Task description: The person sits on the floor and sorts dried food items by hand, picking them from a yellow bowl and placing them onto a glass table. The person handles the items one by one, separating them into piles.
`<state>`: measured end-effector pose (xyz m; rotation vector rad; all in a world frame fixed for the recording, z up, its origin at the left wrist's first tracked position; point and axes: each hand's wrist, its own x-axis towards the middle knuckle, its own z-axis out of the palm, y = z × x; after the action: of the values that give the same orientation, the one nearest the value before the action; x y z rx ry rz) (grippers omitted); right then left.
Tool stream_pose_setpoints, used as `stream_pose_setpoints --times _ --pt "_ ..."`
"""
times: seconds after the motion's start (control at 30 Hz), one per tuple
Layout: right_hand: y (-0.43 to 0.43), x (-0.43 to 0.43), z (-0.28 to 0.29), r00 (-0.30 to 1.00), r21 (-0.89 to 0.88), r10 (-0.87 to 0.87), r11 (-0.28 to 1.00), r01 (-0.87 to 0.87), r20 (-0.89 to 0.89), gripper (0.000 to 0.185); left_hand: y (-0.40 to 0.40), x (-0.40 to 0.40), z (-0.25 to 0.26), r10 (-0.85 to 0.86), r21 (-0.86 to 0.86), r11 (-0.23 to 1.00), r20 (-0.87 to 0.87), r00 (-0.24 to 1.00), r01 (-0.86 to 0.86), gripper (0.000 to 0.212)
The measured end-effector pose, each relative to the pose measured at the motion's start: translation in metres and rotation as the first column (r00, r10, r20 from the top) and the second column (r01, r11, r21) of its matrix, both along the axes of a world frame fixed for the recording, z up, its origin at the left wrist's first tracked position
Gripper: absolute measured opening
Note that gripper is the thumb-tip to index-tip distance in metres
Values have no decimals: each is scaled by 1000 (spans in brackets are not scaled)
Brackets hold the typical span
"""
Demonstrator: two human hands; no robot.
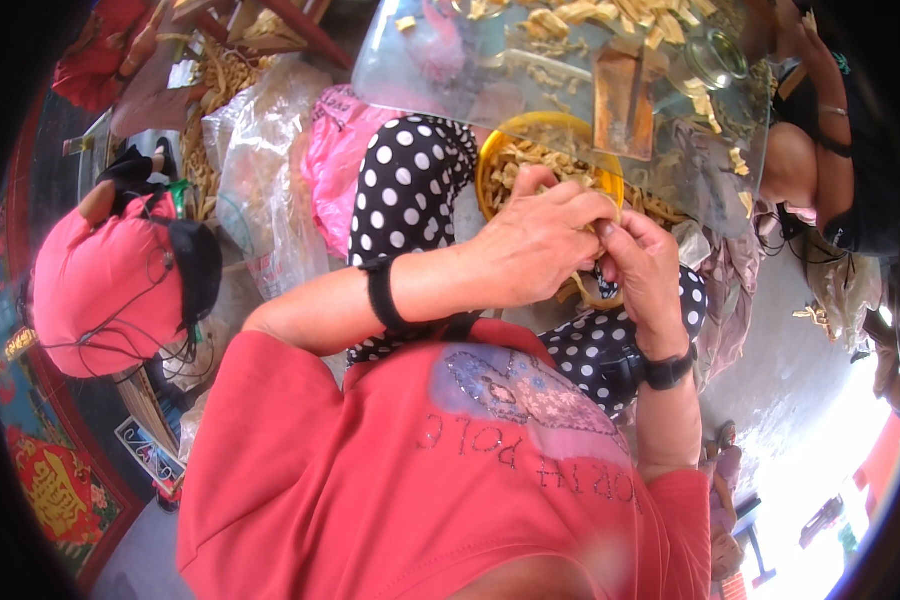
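Note:
My left hand (532, 244) and my right hand (641, 259) meet fingertip to fingertip over the near side of a yellow plastic basin (487, 161). Between them they pinch a small yellowish dried strip (597, 226), mostly covered by the fingers. Inside the basin is a heap of similar dried pieces (506, 169). Below the hands a longer curled strip (589, 292) shows; I cannot tell whether it is held or lies on my lap. The basin sits between my knees in polka-dot trousers (401, 184), partly under a glass tabletop (420, 94).
On the glass stand a wooden block-like holder (622, 105), a glass jar (720, 58) and scattered dried strips (562, 15). Pink (334, 165) and clear plastic bags (270, 172) lie to the left. A person in pink (109, 289) sits left; another person's arm (832, 150) is at right.

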<state>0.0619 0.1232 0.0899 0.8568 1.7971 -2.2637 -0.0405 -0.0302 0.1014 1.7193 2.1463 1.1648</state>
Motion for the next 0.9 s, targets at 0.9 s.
stream_pose_setpoints --times 0.9 --pt "-18 -4 -5 941 242 -55 960 141 -333 17 4 4 -9 314 -157 910 866 390 -385 15"
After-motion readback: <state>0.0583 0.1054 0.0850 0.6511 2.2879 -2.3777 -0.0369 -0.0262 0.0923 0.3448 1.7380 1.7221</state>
